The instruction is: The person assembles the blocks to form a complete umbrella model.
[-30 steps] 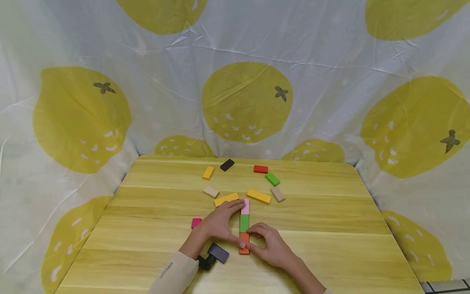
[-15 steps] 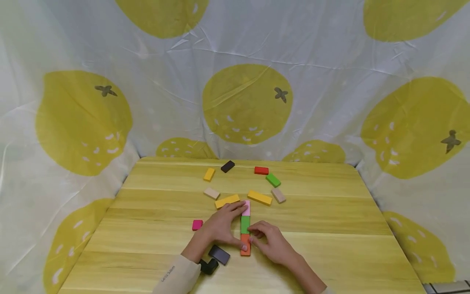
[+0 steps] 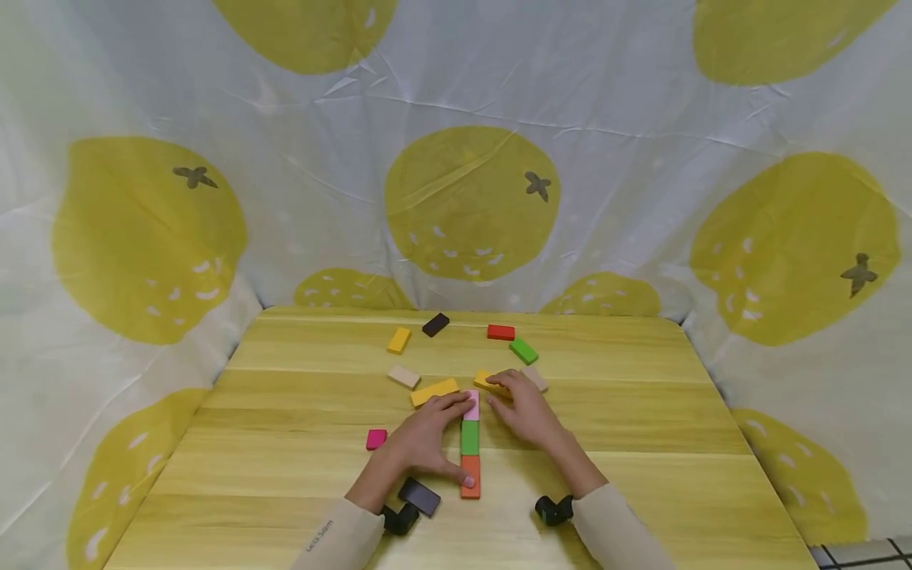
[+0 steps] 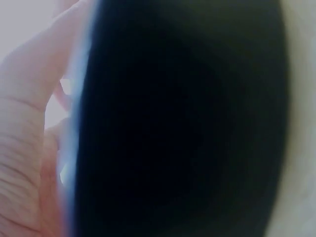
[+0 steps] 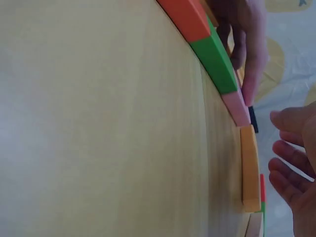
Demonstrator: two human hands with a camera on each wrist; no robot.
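A pink block, a green block and an orange block lie end to end in a straight row. My left hand spans this row, its thumb on the orange block and its fingertips at the pink one. In the head view my right hand partly covers a yellow block right of the pink end. The right wrist view shows its fingers loosely bent and apart from that yellow block, holding nothing. A dark shape fills most of the left wrist view, beside part of my left hand.
Another yellow block lies left of the row's far end. Beyond are black, red, green and beige blocks. A magenta block and a dark grey block lie near my left forearm.
My right hand has left the side of the orange and green blocks and moved forward to the right-hand yellow block. My left hand stays on the row.
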